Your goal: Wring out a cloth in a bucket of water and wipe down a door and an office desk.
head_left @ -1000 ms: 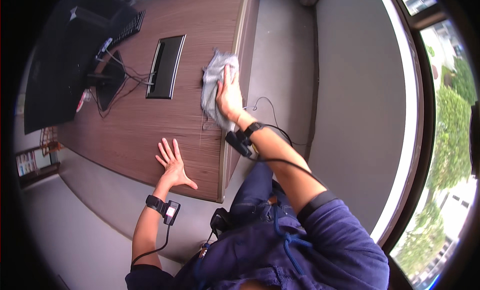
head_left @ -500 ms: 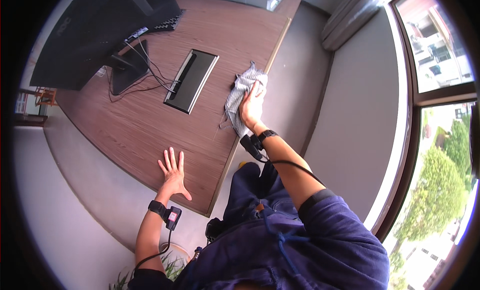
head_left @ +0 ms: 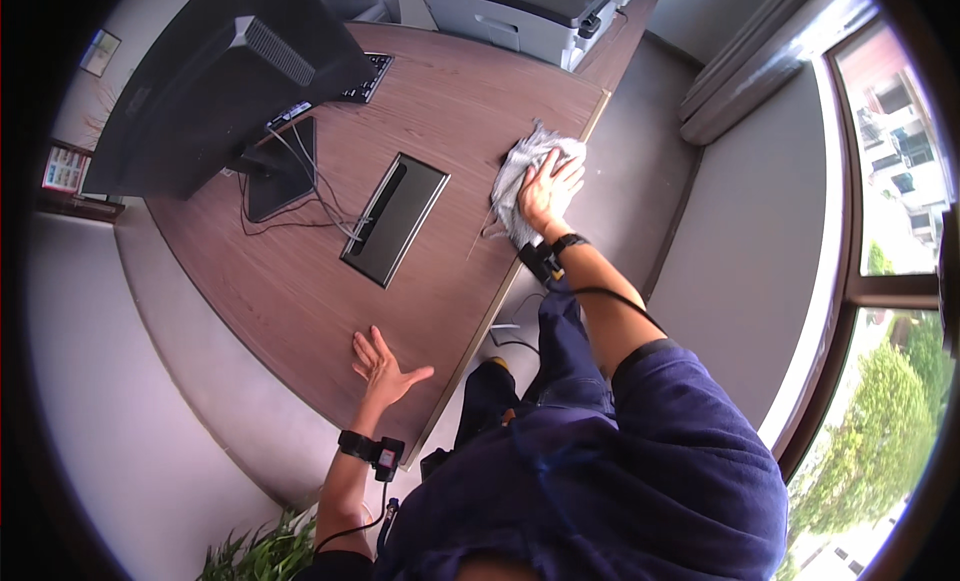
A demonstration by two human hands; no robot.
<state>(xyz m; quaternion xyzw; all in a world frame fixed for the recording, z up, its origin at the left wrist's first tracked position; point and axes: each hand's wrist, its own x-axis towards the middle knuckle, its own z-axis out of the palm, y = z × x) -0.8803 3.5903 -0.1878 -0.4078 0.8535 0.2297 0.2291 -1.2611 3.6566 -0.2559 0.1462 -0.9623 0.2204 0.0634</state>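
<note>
A bunched grey-white cloth (head_left: 517,176) lies at the right edge of the brown wooden desk (head_left: 290,321). My right hand (head_left: 548,193) presses down on it, fingers bent over its folds. Part of the cloth under my palm is hidden. Farther left and nearer to me, my left hand (head_left: 382,373) is over the desk's near corner, empty, with thumb and fingers apart. Whether its fingertips touch the wood I cannot tell.
A cable box (head_left: 405,221) is set in the desktop, with cords running to a black monitor (head_left: 220,91) at left. Behind are a keyboard (head_left: 370,79) and a grey printer (head_left: 520,19). A windowed wall (head_left: 750,251) stands right; a plant (head_left: 262,551) is low at left.
The view has shifted, bringing more of the printer into sight. My right hand stays on the cloth near the edge. The left hand's fingers have bent and drawn closer together.
</note>
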